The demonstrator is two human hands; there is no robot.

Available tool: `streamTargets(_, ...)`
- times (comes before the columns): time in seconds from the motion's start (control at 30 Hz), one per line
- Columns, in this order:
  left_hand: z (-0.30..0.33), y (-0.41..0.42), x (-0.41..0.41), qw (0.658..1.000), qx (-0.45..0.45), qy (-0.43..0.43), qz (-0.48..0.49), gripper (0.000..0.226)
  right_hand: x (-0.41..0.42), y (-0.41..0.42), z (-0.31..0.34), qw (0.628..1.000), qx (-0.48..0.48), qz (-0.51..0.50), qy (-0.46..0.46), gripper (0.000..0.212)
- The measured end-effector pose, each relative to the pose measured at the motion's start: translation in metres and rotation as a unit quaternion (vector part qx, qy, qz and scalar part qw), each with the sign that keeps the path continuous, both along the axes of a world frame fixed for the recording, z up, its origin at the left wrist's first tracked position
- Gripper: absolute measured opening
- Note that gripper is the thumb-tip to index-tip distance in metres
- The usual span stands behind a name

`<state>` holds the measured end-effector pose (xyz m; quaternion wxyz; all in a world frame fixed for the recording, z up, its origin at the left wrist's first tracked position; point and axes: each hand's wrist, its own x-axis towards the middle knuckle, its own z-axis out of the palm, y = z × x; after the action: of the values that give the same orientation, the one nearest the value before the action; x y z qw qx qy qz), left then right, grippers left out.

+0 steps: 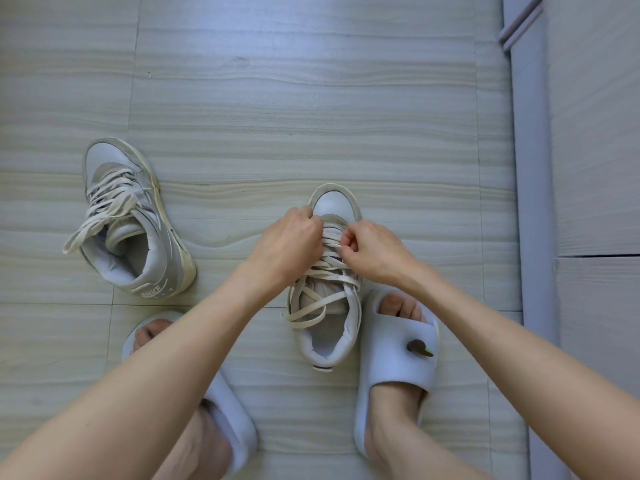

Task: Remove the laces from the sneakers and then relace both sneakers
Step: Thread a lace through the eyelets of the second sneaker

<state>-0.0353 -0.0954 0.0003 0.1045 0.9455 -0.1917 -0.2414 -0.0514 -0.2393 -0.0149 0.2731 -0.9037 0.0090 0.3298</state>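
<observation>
Head view, looking straight down at a pale wood-grain floor (311,98). I see two sneakers. The near sneaker (334,202) stands upright between the two feet, toe pointing away, heel close to the right slide (398,368) and touching or nearly touching its inner edge. Its lace (322,289) is still threaded but slack, looping loosely over the tongue, with one loop spilling off the left side of the collar. Left hand (287,244) sits on the left side of the forefoot, fingers curled down onto the lowest lace rows; it seems to grip the lace there, though the knuckles hide the contact. Right hand (370,249) is on the right side, fingers curled, thumb and forefinger pinching a lace strand near the lower eyelets. The far sneaker (138,237) lies well apart to the left, tipped on its side, opening facing me, still laced, with a loose end (74,242) trailing onto the floor. Left slide (232,414) is partly hidden under the left forearm. A grey skirting strip (530,168) runs along the right edge.
</observation>
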Motion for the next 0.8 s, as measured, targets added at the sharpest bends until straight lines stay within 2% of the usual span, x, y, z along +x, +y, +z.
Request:
streamTargets(0.17, 0.002, 0.003, 0.005, 0.997, -0.022, -0.010, -0.067, 0.022, 0.012, -0.009, 0.014, 0.996, 0.007, 0.061, 0.062, 0.010)
streamTargets(0.27, 0.006, 0.006, 0.006, 0.995, -0.064, -0.020, -0.075, 0.018, 0.015, -0.015, 0.019, 0.993, 0.065, 0.028, 0.094, 0.014)
streamTargets(0.33, 0.007, 0.008, 0.006, 0.994, -0.092, -0.009, -0.059, 0.012, 0.011, -0.017, 0.019, 0.990, 0.112, -0.006, 0.081, 0.019)
streamTargets(0.43, 0.006, 0.013, 0.006, 0.991, -0.129, 0.040, 0.016, 0.005, 0.004, -0.017, 0.016, 0.986, 0.154, -0.024, 0.052, 0.019)
streamTargets(0.57, 0.003, 0.018, 0.010, 0.981, -0.149, 0.120, 0.042, 0.006, 0.002, -0.015, 0.014, 0.989, 0.145, 0.006, 0.024, 0.024)
streamTargets(0.73, 0.000, 0.021, 0.013, 0.960, -0.167, 0.210, 0.081, 0.019, 0.004, -0.013, 0.014, 0.996, 0.083, 0.018, 0.014, 0.010)
streamTargets(0.8, 0.000, 0.020, 0.014, 0.953, -0.175, 0.229, 0.098, 0.020, 0.004, -0.010, 0.014, 0.998, 0.053, 0.030, -0.001, 0.022)
